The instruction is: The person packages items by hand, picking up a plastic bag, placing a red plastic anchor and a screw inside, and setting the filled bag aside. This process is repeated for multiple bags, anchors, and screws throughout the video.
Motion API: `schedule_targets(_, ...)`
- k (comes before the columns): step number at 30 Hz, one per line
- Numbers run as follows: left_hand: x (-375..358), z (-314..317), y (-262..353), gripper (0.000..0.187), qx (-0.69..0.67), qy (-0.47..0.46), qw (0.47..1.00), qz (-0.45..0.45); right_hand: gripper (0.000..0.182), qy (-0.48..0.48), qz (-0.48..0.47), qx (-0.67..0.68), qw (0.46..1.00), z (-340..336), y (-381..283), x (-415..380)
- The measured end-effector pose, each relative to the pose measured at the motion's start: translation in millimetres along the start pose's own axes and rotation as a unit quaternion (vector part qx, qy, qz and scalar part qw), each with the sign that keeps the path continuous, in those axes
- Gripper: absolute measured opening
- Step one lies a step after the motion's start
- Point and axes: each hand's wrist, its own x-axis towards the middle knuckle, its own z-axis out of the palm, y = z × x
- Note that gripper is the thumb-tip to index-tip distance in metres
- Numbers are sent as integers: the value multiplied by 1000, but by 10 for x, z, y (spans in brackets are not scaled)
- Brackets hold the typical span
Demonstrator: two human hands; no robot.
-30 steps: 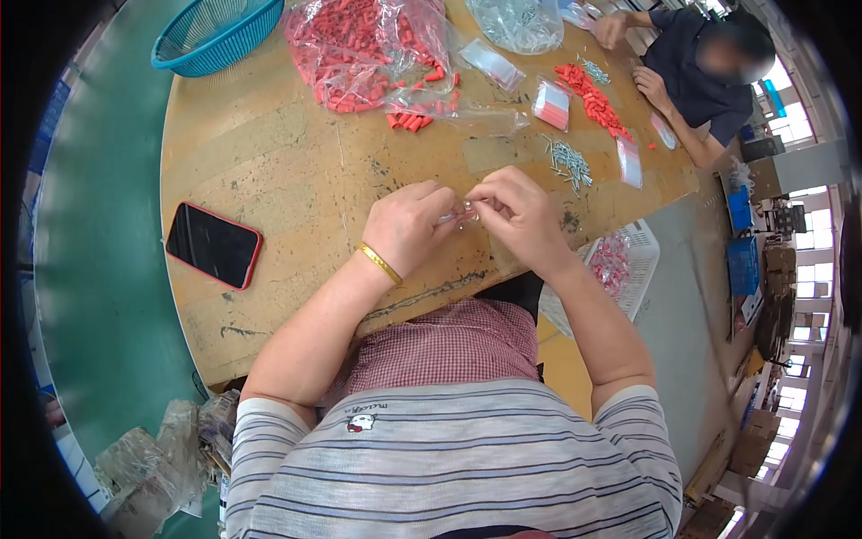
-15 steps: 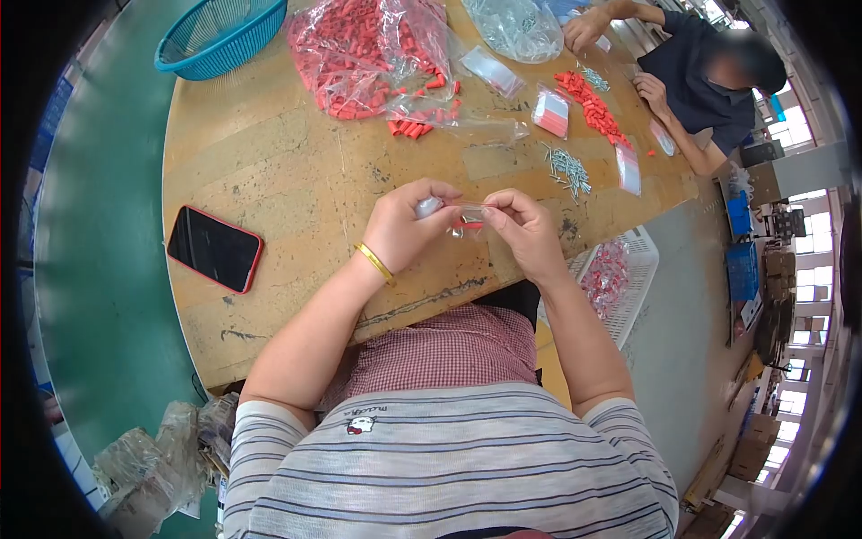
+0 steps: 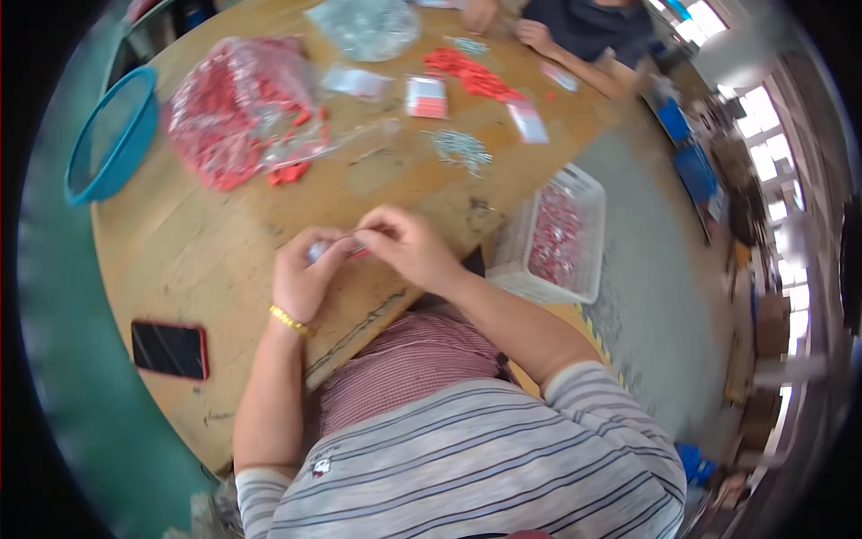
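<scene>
Close together above the near edge of the table, my left hand (image 3: 303,277) and my right hand (image 3: 409,249) pinch a small clear plastic bag (image 3: 358,252) between them. Something red shows in or behind the bag, below the fingertips. A whitish plastic wad (image 3: 317,251) sits in the curl of my left hand. Motion blur hides the finer detail. Beyond my hands lie a heap of metal screws (image 3: 460,148), a pile of red plugs (image 3: 471,74) and a stack of small bags (image 3: 426,97).
A large bag of red plugs (image 3: 215,117) and a bag of metal pieces (image 3: 368,27) lie farther back. A blue basket (image 3: 112,135) and a phone (image 3: 169,349) are at left. A white crate (image 3: 588,242) of filled packets stands right. A co-worker's hand (image 3: 536,36) rests opposite.
The view has turned toward the right, so the table appears shifted left and tilted, and the crate shows more fully. Both hands still hold the small bag, their fingertips now closer together.
</scene>
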Motion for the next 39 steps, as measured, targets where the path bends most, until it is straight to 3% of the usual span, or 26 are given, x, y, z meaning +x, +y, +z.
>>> schedule_targets(2, -2, 38, -15, 12, -20, 1, 1000, -4, 14, -12, -1, 80, 997, 31, 52, -32)
schedule_targets(6, -45, 93, -10, 12, -38, -55, 997, -38, 8, -1, -56, -12, 998, -85, -9, -199)
schedule_targets(9, -21, 172, -26, 21, -177, -90, 970, -141, 8, 63, -119, -145, 980, -394, -74, -402)
schedule_targets(11, -34, 149, 13, 31, -261, -96, 943, -182, 7, 144, -12, -15, 989, -809, 51, -606)
schedule_targets(13, -4, 103, -67, 35, -370, -102, 906, -179, 9, 285, -44, -49, 956, -1303, 6, -816)
schedule_targets(15, 26, 69, -100, 39, -427, -116, 879, -176, 14, 398, -49, -260, 878, -2084, 135, -1100)
schedule_targets(17, 33, 78, -77, 41, -443, -131, 869, -176, 20, 435, -42, -462, 772, -2716, 243, -1335)
schedule_targets(19, 32, 73, -33, 42, -438, -138, 871, -175, 23, 450, -10, -508, 734, -2859, 120, -1381)
schedule_targets(22, 33, 53, -30, 45, -424, -146, 876, -176, 23, 419, 32, -365, 831, -2307, 45, -1014)
schedule_targets(26, 37, 58, 5, 52, -387, -163, 894, -158, 19, 133, 63, -188, 971, -981, -74, -414)
schedule_targets(28, 36, 44, -7, 55, -357, -174, 907, -143, 17, -6, 59, -106, 993, -482, -79, -196)
schedule_targets(31, 44, 14, -29, 57, -326, -177, 919, -131, 12, -110, 98, 43, 988, -138, -34, 8)
schedule_targets(34, 50, 4, -2, 55, -335, -152, 923, -114, 9, -115, 125, 60, 984, -121, -73, 63)
schedule_targets(37, 78, -40, -50, 49, -347, -132, 912, -176, 7, -62, 91, 52, 993, -176, 163, 55)
schedule_targets(39, 64, -51, -3, 40, -307, -108, 932, -161, 7, -27, 48, 121, 991, -152, 285, 57)
